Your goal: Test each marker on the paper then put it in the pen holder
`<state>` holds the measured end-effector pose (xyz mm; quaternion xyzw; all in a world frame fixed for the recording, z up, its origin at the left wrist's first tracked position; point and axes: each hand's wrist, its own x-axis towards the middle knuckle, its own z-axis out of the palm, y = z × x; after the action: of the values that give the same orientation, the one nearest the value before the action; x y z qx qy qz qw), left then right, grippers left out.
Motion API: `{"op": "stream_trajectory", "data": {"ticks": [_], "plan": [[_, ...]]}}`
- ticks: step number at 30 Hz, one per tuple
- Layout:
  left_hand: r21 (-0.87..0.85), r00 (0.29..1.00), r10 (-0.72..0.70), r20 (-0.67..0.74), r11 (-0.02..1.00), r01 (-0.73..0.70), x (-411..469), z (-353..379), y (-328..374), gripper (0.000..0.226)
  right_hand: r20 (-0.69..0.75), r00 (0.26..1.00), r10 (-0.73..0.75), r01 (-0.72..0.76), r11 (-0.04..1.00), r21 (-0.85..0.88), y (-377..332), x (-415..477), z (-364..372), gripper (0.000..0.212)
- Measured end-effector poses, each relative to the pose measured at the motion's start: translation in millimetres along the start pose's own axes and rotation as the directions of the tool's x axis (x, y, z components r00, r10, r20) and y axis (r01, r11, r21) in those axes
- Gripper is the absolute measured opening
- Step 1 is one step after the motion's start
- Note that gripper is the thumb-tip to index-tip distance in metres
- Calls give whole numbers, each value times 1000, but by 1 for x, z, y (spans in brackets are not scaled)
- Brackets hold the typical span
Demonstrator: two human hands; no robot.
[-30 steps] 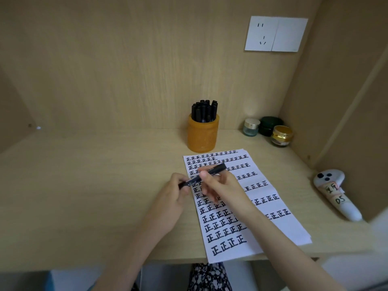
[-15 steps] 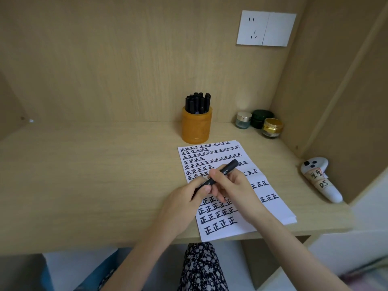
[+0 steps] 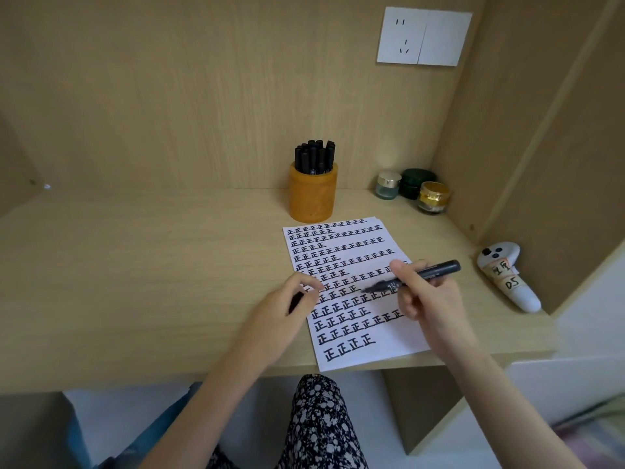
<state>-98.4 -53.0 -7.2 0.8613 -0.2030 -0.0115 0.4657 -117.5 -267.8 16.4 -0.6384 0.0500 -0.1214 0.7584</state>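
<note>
**Cap off, hands parted, tip brought down over the page**

Half a second earlier the marker was bridged between both hands above the middle of the sheet. Now the two hands were seen apart. The marker (image 3: 419, 275) was held by the right hand (image 3: 426, 299) alone, pinched around its middle between the thumb and curled fingers. Its body was slanted, with the tail end raised toward the far right and the bared tip lowered to the left. The tip was placed over a row of written characters on the paper (image 3: 351, 353). Whether it was touching the sheet could not be told.

The left hand (image 3: 284, 309) had been drawn away to the paper's left edge. Its fingers were curled tight on a small dark cap (image 3: 295, 302), of which only a sliver was shown below the thumb. A clear gap was left between the hands, where before they had been joined on the one barrel.

Everything else was found as it had been. The paper was laid flat on the desk (image 3: 135, 282), with its near corner reaching the front edge. The orange pen holder (image 3: 313, 194) was stood upright just beyond the paper's far edge, packed with black markers (image 3: 314, 157). Three small jars (image 3: 411, 189) were grouped in the far right corner. A white controller (image 3: 507, 275) was laid near the right wall, well apart from the hands.
</note>
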Motion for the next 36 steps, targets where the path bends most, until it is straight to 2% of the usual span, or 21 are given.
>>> {"op": "stream_trajectory", "data": {"ticks": [2, 5, 6, 12, 15, 19, 29, 36], "plan": [[84, 1000, 5, -28, 997, -2, -2, -2, -7, 10, -21, 999, 24, -24, 1000, -6, 6, -3, -9, 35], [164, 1000, 20, -23, 986, -16, -6, 1, -13, 9, -18, 998, 61, -63, 992, -106, 15, -12, -15, 15], [189, 1000, 21, -15, 982, -18, -7, 2, -15, 9, -10, 998, 67, -68, 987, -144, 16, -14, -15, 15], [297, 998, 57, -23, 954, -48, -8, 5, -20, 7, -78, 997, -14, -10, 953, -302, 20, -18, -9, 33], [314, 997, 72, -37, 948, -56, -9, 6, -20, 7, -123, 990, -67, 17, 928, -371, 25, -19, -9, 42], [315, 995, 83, -51, 947, -63, -9, 7, -22, 8, -154, 979, -132, 59, 910, -410, 29, -22, -10, 34], [318, 992, 106, -61, 945, -81, -9, 9, -24, 8, -108, 984, -140, 88, 919, -385, 35, -21, -10, 37], [312, 992, 108, -62, 946, -83, -10, 9, -25, 8, -123, 982, -143, 75, 893, -443, 32, -21, -10, 36]]}}
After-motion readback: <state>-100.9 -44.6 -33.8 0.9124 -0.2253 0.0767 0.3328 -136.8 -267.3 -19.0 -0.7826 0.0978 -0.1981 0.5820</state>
